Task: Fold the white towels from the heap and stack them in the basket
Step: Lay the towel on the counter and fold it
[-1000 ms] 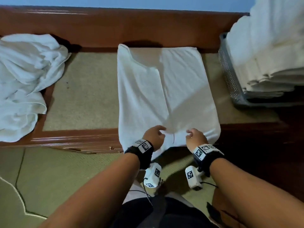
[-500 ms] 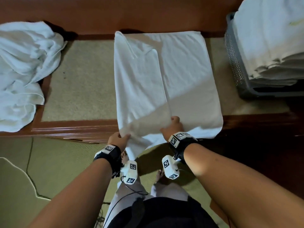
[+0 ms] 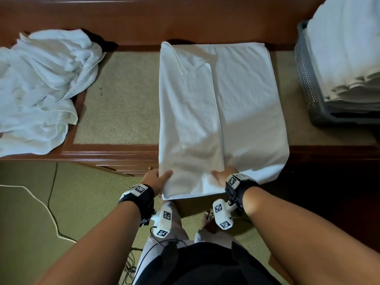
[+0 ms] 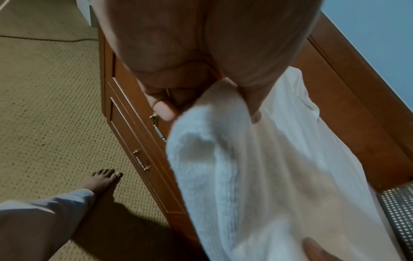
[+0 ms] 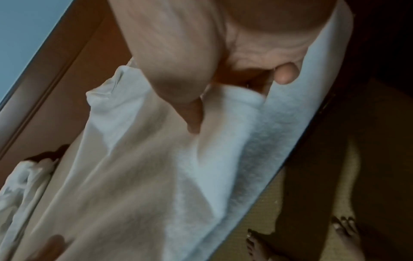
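Note:
A white towel (image 3: 246, 103) lies spread on the dresser top, its left part folded over as a long flap (image 3: 189, 120). The near end hangs past the front edge. My left hand (image 3: 158, 177) pinches the flap's near left corner between thumb and fingers, plainly so for the left hand (image 4: 208, 113) in the left wrist view. My right hand (image 3: 223, 175) grips the flap's near right corner, thumb on top and fingers curled under, as the right hand (image 5: 234, 98) shows. The rumpled heap (image 3: 41, 89) lies at the left. The grey basket (image 3: 308, 83) at the right holds stacked folded towels (image 3: 349, 48).
A raised wooden ledge (image 3: 185, 21) runs along the back of the dresser. Drawer handles (image 4: 140, 161) stick out of its front. My bare feet (image 4: 105, 178) stand on the carpet close to it, and a white cable (image 3: 47, 208) trails across the floor at the left.
Both hands have moved left from the middle of the near edge. The left now holds the flap's near left corner, the right its near right corner, and the flap lies straighter.

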The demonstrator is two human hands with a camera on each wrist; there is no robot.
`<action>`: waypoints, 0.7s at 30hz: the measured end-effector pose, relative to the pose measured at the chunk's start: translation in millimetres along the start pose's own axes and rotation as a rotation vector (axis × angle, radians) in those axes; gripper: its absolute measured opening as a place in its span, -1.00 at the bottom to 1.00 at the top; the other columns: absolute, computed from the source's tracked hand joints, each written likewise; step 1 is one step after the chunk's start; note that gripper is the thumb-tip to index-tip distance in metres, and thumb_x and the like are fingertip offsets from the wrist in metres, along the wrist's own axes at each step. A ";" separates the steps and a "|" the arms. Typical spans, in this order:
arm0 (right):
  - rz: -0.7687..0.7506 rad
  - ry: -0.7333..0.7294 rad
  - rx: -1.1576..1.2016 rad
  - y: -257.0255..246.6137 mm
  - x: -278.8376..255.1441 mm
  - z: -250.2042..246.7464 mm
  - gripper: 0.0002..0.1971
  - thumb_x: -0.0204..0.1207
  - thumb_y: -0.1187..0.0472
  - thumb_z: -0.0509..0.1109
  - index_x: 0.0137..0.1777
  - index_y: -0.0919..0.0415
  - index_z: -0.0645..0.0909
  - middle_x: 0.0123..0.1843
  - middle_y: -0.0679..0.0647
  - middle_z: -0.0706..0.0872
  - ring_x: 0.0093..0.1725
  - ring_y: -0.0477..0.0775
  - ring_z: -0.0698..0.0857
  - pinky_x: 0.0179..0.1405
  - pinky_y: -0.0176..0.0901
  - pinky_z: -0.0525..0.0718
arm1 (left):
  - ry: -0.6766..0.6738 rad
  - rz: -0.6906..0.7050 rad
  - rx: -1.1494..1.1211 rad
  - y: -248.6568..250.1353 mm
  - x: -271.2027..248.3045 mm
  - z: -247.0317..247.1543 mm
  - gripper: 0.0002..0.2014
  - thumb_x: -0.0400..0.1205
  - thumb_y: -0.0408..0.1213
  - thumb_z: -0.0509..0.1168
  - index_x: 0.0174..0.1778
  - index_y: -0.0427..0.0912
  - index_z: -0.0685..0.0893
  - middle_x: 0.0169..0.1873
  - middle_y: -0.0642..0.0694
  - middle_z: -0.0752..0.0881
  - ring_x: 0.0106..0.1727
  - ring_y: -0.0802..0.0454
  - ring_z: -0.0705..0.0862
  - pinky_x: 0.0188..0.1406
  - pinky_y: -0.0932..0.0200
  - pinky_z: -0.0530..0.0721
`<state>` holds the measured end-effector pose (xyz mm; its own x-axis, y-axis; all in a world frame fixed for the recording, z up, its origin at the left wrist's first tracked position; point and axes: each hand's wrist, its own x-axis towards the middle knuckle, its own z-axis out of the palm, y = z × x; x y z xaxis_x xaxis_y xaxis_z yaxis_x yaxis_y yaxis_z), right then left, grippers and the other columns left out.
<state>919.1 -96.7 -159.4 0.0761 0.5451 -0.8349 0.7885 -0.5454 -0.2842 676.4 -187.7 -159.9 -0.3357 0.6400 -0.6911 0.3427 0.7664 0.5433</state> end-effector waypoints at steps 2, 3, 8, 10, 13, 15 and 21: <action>-0.034 0.008 -0.010 11.4 -3.5 0.2 -0.41 0.61 -0.18 0.36 0.45 0.26 0.52 0.21 0.16 0.75 0.01 0.19 0.73 0.05 -0.01 0.67 | -0.016 0.003 0.004 -8.3 -2.2 -2.3 -0.67 0.67 0.03 0.35 0.07 -0.20 0.72 -0.07 -0.16 0.79 -0.11 -0.13 0.78 -0.15 0.02 0.74; -0.050 0.008 -0.025 16.1 -7.8 -1.5 -0.36 0.60 -0.23 0.34 0.49 0.23 0.48 0.29 0.15 0.72 0.06 0.19 0.73 0.08 0.01 0.68 | -0.024 0.006 -0.004 -12.4 -2.2 -3.1 -0.66 0.67 0.02 0.34 0.08 -0.22 0.73 -0.06 -0.19 0.80 -0.09 -0.17 0.78 -0.09 -0.05 0.77; -0.151 0.018 0.022 29.7 -21.9 -6.1 -0.38 0.60 -0.26 0.31 0.49 0.16 0.49 0.22 0.07 0.74 -0.16 0.03 0.80 0.06 0.04 0.78 | -0.001 0.030 -0.035 -22.1 -10.2 -5.1 -0.69 0.70 -0.05 0.30 0.20 -0.21 0.65 0.03 -0.19 0.76 -0.01 -0.19 0.75 0.05 -0.17 0.75; -0.230 0.044 0.020 29.3 -31.7 -9.0 -0.54 0.63 -0.20 0.30 0.25 0.18 0.63 0.08 0.06 0.77 -0.24 -0.01 0.79 -0.02 0.04 0.82 | 0.037 0.048 0.000 -23.1 -13.1 -6.2 -0.71 0.70 -0.05 0.32 0.19 -0.18 0.62 0.00 -0.14 0.75 -0.05 -0.13 0.73 -0.12 -0.02 0.69; -0.296 0.066 -0.003 31.6 -42.7 -9.0 -0.64 0.68 -0.15 0.25 0.10 0.15 0.64 -0.11 0.01 0.76 -0.39 -0.05 0.77 -0.40 -0.20 0.65 | 0.063 0.065 0.058 -27.1 -16.0 -10.1 -0.75 0.69 -0.07 0.34 0.14 -0.15 0.60 -0.03 -0.11 0.72 -0.06 -0.12 0.70 -0.15 0.04 0.61; -0.270 0.052 -0.015 35.2 -49.0 -6.7 -0.64 0.67 -0.14 0.25 0.20 0.12 0.62 -0.10 -0.02 0.76 -0.44 -0.07 0.78 -0.48 -0.24 0.58 | 0.078 0.065 0.057 -31.6 -17.6 -12.2 -0.79 0.66 -0.09 0.37 0.07 -0.14 0.59 -0.08 -0.11 0.71 -0.08 -0.14 0.71 -0.11 -0.02 0.69; -0.164 0.034 -0.087 41.4 -50.2 5.8 -0.68 0.64 0.04 0.27 0.33 0.13 0.53 0.03 0.08 0.73 -0.24 0.02 0.80 -0.29 -0.13 0.75 | 0.101 0.044 0.108 -40.6 -16.5 -7.3 -0.82 0.59 -0.16 0.45 -0.08 -0.04 0.55 -0.17 -0.08 0.74 -0.18 -0.13 0.73 -0.06 -0.10 0.76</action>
<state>944.4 -150.4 -132.0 -0.0382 0.6441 -0.7640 0.8419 -0.3911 -0.3718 661.6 -229.0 -167.1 -0.4033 0.6792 -0.6132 0.4498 0.7307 0.5136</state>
